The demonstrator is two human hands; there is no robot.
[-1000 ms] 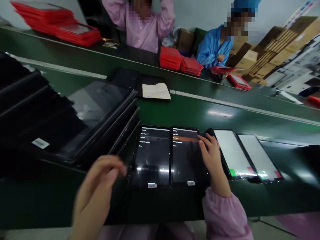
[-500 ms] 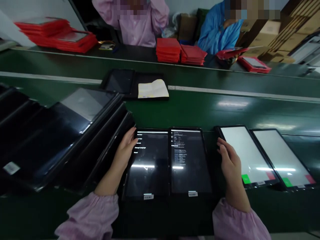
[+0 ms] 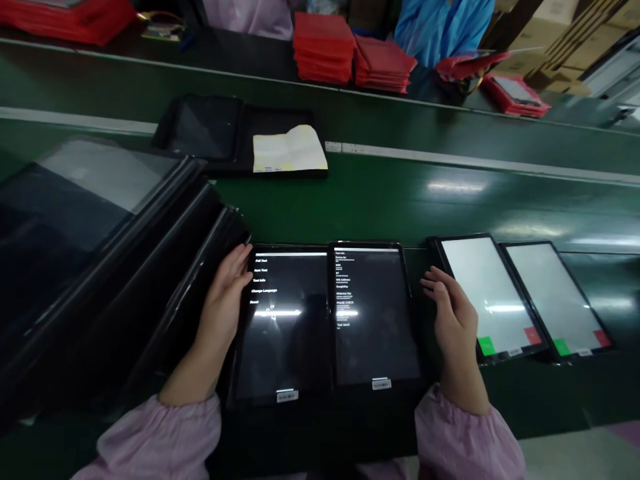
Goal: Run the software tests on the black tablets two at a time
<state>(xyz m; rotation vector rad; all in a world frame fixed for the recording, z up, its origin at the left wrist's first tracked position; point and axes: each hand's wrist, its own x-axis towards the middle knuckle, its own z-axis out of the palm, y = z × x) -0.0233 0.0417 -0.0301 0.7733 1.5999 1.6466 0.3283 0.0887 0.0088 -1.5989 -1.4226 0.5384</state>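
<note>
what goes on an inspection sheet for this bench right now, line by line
surface: green conveyor belt, glossy, white strip along it
job's things: left tablet showing a menu, middle tablet showing text, two white-screen tablets to the right
hands: left hand open, fingers at the left tablet's edge; right hand open beside the middle tablet, contact unclear
clutter: stacked black tablets; yellow paper on open black case
cables: nothing seen
surroundings: red cases, cardboard boxes, co-worker in blue
</note>
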